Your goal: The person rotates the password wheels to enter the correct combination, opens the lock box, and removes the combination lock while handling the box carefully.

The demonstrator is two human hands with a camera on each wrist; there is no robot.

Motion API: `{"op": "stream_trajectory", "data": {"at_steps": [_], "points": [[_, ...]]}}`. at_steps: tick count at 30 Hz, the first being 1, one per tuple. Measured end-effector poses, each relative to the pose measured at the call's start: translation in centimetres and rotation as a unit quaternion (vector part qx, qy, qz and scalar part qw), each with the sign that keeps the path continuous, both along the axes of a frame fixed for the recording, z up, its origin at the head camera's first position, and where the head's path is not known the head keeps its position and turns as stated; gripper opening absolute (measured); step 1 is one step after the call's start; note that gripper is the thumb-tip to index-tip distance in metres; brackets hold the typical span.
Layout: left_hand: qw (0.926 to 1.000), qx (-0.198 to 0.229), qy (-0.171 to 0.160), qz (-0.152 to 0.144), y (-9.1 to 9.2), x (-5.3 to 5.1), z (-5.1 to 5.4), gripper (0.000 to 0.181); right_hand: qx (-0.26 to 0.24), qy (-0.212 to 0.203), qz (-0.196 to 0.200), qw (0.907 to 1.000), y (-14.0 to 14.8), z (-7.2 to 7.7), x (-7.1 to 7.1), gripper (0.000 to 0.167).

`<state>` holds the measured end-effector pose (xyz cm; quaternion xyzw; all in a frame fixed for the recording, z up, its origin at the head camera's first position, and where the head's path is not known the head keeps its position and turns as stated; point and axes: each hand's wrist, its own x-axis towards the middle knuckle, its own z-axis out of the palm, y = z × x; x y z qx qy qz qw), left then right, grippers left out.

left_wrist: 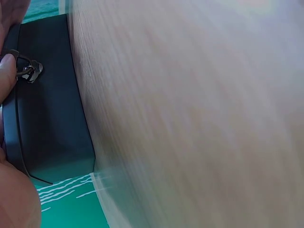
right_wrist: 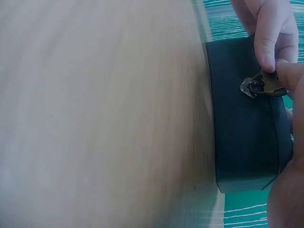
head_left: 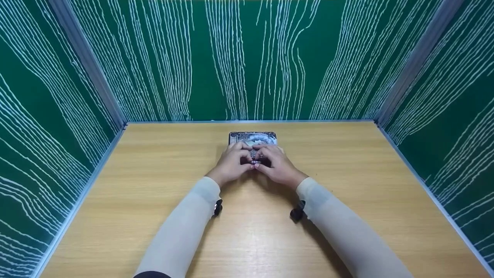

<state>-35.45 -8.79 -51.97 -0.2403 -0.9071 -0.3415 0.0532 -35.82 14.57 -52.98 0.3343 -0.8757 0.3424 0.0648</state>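
Note:
A dark box (head_left: 252, 136) with a patterned lid stands on the table near the back wall. Its plain dark front (left_wrist: 54, 109) carries a metal clasp (right_wrist: 270, 85) with a ring through a small plate. The left hand (head_left: 231, 164) lies over the box's left side, its thumb on the clasp in the left wrist view. From the other side the right hand (head_left: 279, 166) meets it, thumb and finger at the clasp. Both hands have bent fingers around the lid's front edge. The lid looks closed. Some fingertips are hidden behind the box and hands.
The wooden table (head_left: 173, 154) runs up to green walls (head_left: 208, 77) with white wavy lines at the back and both sides. Metal strips edge the tabletop. Dark devices (head_left: 297, 214) are at both wrists, below light sleeves.

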Motion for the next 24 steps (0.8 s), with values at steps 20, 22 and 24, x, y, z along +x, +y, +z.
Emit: {"op": "stream_trajectory", "data": {"at_steps": [20,22,24], "points": [[0.9999,-0.001,0.011,-0.002,0.00,0.14,0.12,0.014,0.001,0.000,-0.002,1.0000,-0.07,0.12,0.05,0.017],[1.0000,-0.001,0.010,-0.002,0.00,0.14,0.10,0.014,0.000,-0.002,-0.001,1.0000,-0.07,0.13,0.05,0.017],[1.0000,-0.002,0.008,-0.001,0.00,0.15,0.09,0.015,-0.001,-0.003,-0.001,1.0000,-0.08,0.13,0.04,0.017]]}}
